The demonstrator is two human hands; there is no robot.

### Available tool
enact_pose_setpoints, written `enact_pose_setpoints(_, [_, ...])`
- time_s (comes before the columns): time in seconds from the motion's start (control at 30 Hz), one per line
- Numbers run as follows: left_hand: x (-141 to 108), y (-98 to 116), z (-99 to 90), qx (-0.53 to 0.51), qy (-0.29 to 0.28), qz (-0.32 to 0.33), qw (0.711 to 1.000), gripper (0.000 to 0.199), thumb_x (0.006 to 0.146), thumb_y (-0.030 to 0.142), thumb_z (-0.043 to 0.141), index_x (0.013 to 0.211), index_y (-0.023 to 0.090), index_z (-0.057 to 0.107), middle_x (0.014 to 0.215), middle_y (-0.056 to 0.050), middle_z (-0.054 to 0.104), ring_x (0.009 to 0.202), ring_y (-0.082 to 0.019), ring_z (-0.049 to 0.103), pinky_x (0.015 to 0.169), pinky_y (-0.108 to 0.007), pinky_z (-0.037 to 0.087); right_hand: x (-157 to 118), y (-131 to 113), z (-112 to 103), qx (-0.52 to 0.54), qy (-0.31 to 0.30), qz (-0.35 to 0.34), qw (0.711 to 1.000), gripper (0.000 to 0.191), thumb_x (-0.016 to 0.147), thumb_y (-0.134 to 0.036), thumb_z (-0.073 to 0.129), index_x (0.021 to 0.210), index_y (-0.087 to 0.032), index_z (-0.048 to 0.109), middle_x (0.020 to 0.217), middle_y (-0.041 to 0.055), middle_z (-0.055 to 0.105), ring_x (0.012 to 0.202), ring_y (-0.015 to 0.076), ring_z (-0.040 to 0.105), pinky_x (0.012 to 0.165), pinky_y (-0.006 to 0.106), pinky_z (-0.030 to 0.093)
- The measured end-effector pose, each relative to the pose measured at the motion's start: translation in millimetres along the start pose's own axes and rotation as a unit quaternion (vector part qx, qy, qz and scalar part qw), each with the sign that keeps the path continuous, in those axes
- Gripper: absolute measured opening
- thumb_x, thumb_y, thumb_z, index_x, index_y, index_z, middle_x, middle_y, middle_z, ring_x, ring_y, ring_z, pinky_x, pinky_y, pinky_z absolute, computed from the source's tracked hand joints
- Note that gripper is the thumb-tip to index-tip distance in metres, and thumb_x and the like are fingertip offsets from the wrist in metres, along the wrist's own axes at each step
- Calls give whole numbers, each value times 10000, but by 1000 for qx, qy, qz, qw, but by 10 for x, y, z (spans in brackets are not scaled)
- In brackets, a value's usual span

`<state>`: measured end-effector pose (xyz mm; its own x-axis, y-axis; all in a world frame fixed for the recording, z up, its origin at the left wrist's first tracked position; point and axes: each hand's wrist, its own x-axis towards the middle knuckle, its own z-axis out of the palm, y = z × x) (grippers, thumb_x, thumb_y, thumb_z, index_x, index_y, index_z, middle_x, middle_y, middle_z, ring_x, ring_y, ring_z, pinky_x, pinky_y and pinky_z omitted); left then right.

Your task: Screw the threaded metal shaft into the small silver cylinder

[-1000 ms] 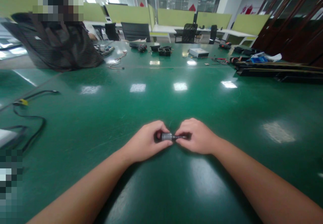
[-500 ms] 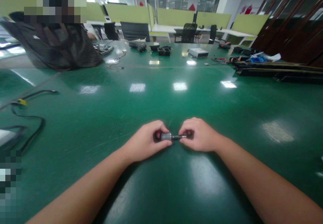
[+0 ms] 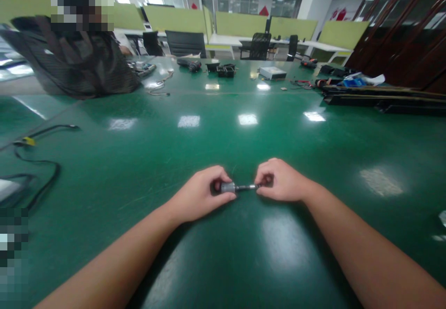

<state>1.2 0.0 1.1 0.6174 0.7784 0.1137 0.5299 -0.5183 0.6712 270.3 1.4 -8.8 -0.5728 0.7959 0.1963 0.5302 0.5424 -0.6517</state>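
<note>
My left hand (image 3: pixel 204 193) is closed around a small grey metal cylinder (image 3: pixel 228 187), which lies sideways just above or on the green table; I cannot tell which. A thin shaft (image 3: pixel 245 187), dark near the cylinder and silvery farther out, sticks out of it to the right. At the shaft's outer end my right hand (image 3: pixel 280 181) pinches with thumb and fingers. Something small and dark (image 3: pixel 258 186) shows at those fingertips, mostly hidden, and whether it is joined to the shaft is unclear.
A large dark bag (image 3: pixel 90 62) stands at the back left, with a person partly behind it. Black cable (image 3: pixel 52 162) lies on the left. Along the far side are black parts (image 3: pixel 225 69), a silver box (image 3: pixel 272 72) and long black strips (image 3: pixel 383 100).
My right hand has moved a little right and away, its fingers now at the shaft's outer end, so more of the shaft shows. My left hand has stayed almost still.
</note>
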Motion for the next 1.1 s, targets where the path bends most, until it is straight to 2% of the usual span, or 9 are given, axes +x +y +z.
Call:
enact_pose_setpoints(0.13, [-3,-2,4,5,3,-3,1000,217,840,365,726,922,188,631,838,-6,625,740,-163,593,665,-266,450,68,-130,164,17,30,-15,999,59,741,-186,761,799,-177,761,751,13,711,648,123,606,639,243,449])
enact_pose_setpoints(0.2, [-7,-8,10,10,3,-7,1000,217,815,327,739,940,190,626,836,-1,621,737,-162,592,656,-262,447,98,-186,242,36,36,-18,999,162,721,-142,770,878,-179,771,791,16,724,679,127,625,674,245,465])
enact_pose_setpoints(0.3, [-14,-9,14,23,3,-10,1000,243,778,281,755,966,195,628,830,7,613,734,-162,593,648,-260,442,118,-222,303,47,39,-10,998,185,728,-120,768,903,-179,767,778,7,723,668,124,624,683,247,467])
enact_pose_setpoints(0.43, [-12,20,0,20,-1,-5,1000,238,804,341,744,954,192,634,816,7,615,731,-163,595,654,-264,445,113,-202,295,24,37,-20,999,129,776,-157,763,901,-188,763,797,5,729,697,131,634,709,262,459])
enact_pose_setpoints(0.63, [-4,25,-2,4,7,-3,1000,216,849,372,707,896,179,621,807,-1,615,723,-158,593,651,-261,445,99,-190,290,-15,48,-55,997,103,804,-175,756,904,-196,768,885,27,750,837,172,667,802,300,454])
enact_pose_setpoints(1.1, [-7,16,2,6,-1,8,1000,194,867,355,697,918,185,618,825,-2,613,736,-156,591,661,-264,443,112,-195,298,-29,63,-87,994,42,812,-191,757,854,-197,757,812,8,744,767,151,649,746,280,433])
